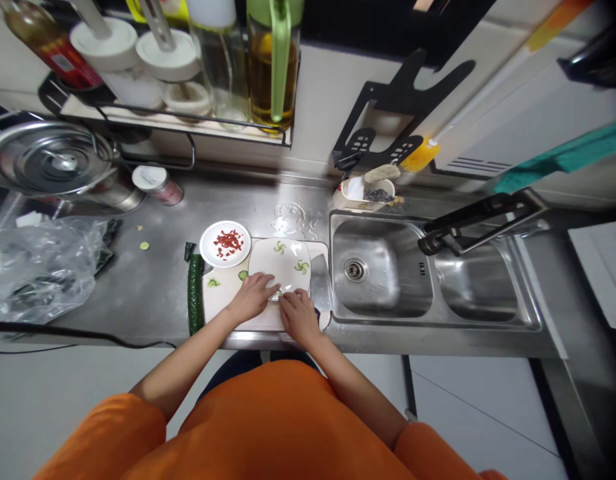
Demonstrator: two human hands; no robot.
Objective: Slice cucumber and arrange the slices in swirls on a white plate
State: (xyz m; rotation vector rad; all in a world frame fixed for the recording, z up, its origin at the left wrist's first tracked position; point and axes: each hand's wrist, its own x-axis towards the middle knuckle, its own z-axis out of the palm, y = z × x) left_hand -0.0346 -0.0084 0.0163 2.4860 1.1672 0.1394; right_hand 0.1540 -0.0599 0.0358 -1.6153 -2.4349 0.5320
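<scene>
A white squarish plate [268, 259] lies on the pale cutting board [215, 313], with small fans of cucumber slices [301, 267] near its edge. My left hand [251, 298] reaches over the plate's near left edge, its fingers stretched out and apart. At the near edge my right hand [299, 317] has its fingers bent together at a small cucumber slice [280, 293], partly hidden by the fingertips. Left of the board lies a dark green cucumber [195, 297]. A round white plate [207, 244] holds chopped red bits [229, 243]. The wide blade of a knife [320, 283] shows beside my right hand.
To the right is a double steel sink [383, 267] with a black faucet [468, 223]. Plastic bags [43, 267] and a lidded steel pot [63, 163] stand left. Above hangs a shelf [178, 120] of bottles and jars. A small container [355, 200] sits behind the sink.
</scene>
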